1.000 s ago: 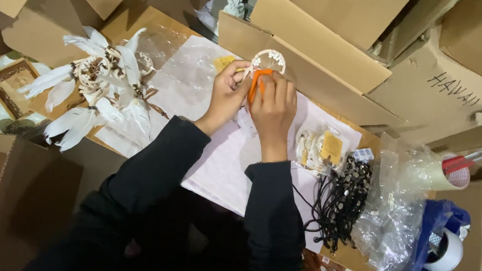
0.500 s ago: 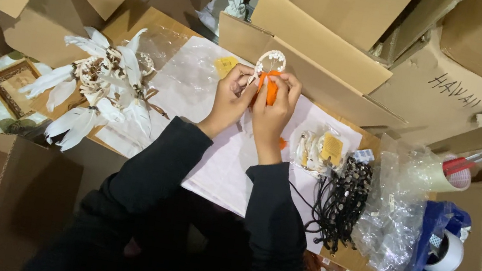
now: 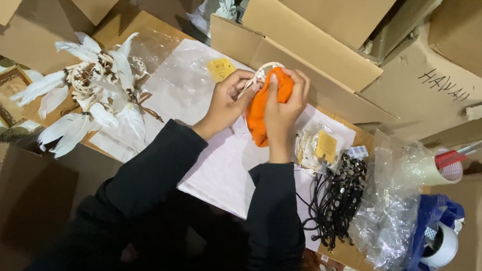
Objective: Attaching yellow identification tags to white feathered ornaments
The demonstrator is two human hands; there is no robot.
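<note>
My left hand [image 3: 225, 101] and my right hand [image 3: 284, 109] are raised together over a white sheet [image 3: 220, 164] on the work surface. Between them is a small pale woven hoop [image 3: 262, 69] with orange feathers [image 3: 259, 114] hanging from it. The right hand is wrapped around the orange feathers; the left pinches the hoop's edge from the left side. Both sleeves are black.
A pile of white feather ornaments [image 3: 90, 92] lies to the left. Black beaded cords [image 3: 337, 199] and small bagged items [image 3: 316, 146] lie to the right, beside crumpled clear plastic [image 3: 389, 217] and a blue tape dispenser [image 3: 433, 246]. Open cardboard boxes [image 3: 308, 36] ring the surface.
Both hands have moved up and away from me with the hoop, and the orange feathers now hang longer below my right hand.
</note>
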